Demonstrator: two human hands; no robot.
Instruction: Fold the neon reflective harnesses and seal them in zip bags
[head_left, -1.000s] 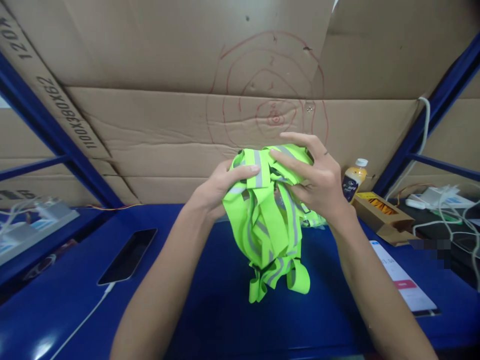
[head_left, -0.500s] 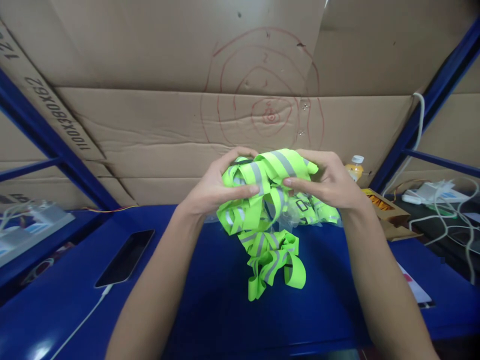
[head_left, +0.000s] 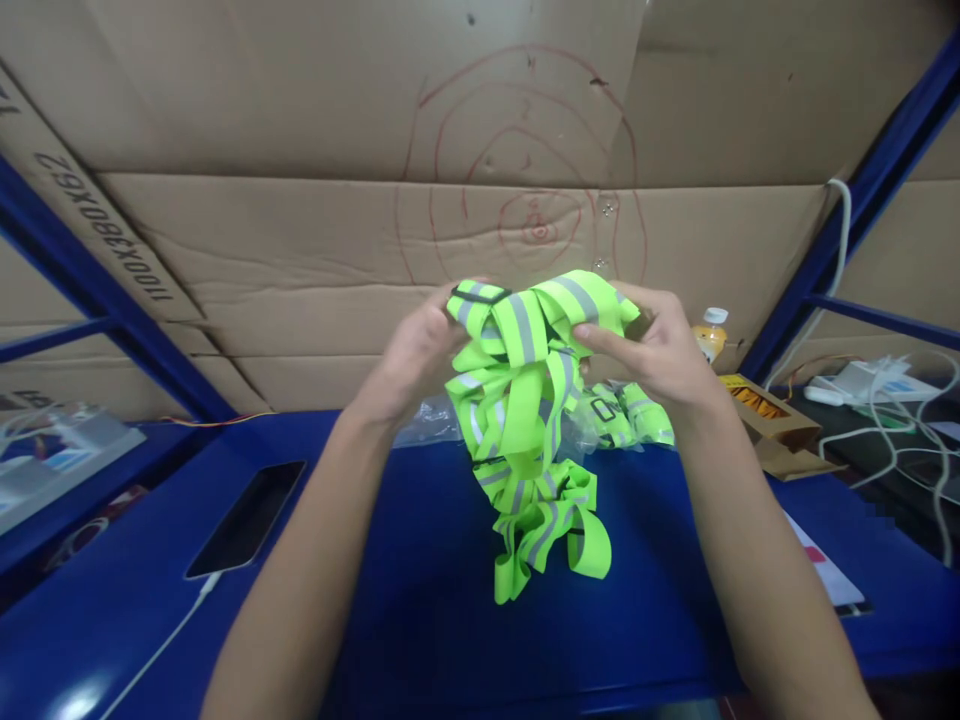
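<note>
A loose bundle of neon-green reflective straps (head_left: 529, 330) with grey stripes hangs between my hands above the blue table. My right hand (head_left: 652, 345) pinches its upper right part, thumb in front and fingers behind. My left hand (head_left: 420, 350) is closed at the upper left edge, by a black buckle (head_left: 480, 293); its fingertips are partly hidden behind the straps. The lower loops (head_left: 551, 530) of green strap lie in a heap on the table below. Whether they join the held bundle I cannot tell.
Clear plastic bags with more green straps (head_left: 637, 415) lie at the back. A phone (head_left: 246, 520) on a white cable is at left. On the right are a bottle (head_left: 711, 333), an open carton (head_left: 776, 420) and tangled white cables (head_left: 892, 420). Cardboard (head_left: 300, 240) walls the back.
The bundle has risen slightly and hangs longer. My left hand has shifted from across its front to the upper left edge, baring the buckle. My right hand keeps its pinch.
</note>
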